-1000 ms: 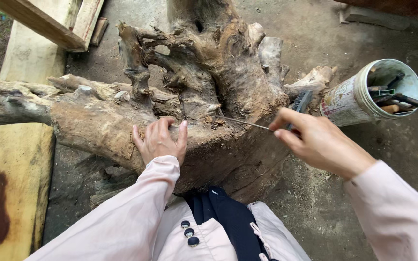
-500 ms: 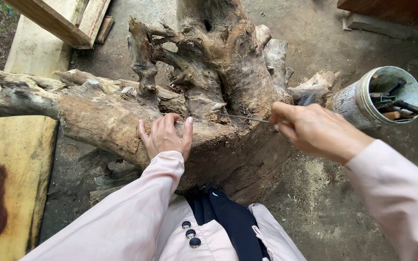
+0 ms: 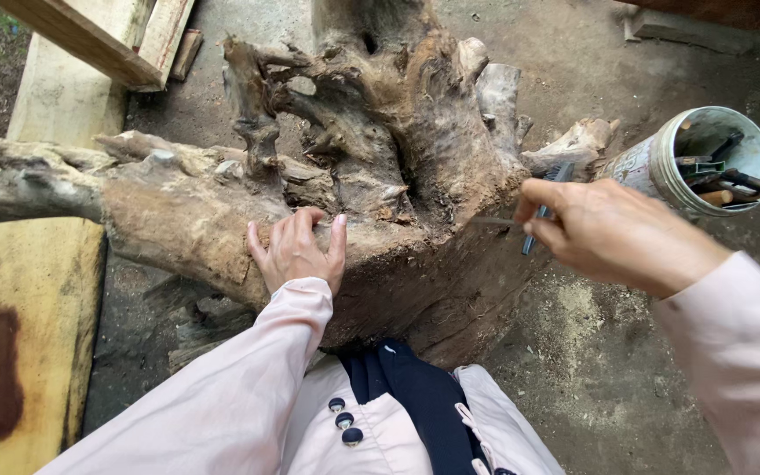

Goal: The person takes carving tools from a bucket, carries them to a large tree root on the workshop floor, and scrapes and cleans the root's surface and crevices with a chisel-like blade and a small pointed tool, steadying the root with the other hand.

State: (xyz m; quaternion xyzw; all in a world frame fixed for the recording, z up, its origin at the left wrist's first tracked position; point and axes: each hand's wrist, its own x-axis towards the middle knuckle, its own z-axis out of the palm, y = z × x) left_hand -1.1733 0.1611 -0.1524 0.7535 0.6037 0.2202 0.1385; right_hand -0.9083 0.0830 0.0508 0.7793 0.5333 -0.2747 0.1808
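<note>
A large, gnarled tree stump (image 3: 380, 176) lies on the dirt floor (image 3: 600, 369) directly in front of the person, its twisted roots pointing up and away and one long root stretching out to the left edge of the view. The left hand (image 3: 296, 251) rests flat on the stump's near upper face, fingers spread and open, pressing against the rough brown wood without gripping anything. The right hand (image 3: 613, 233) is closed around a thin metal tool (image 3: 496, 222), whose slim shaft reaches leftward from the fingers and whose tip meets the stump at a dark crevice near its right side; a dark handle shows just above the knuckles, though the exact kind of tool is too blurred to tell. Both arms wear pale pink sleeves (image 3: 213, 396). To the right of the stump, just beyond the right hand, a round can (image 3: 661, 163) lies tilted with its open mouth facing the camera, holding several dark-handled tools. On the left, a yellowish wooden plank (image 3: 19, 317) with a dark brown stain lies on the ground beside the stump, and pale wooden beams (image 3: 98, 44) cross the upper left corner.
</note>
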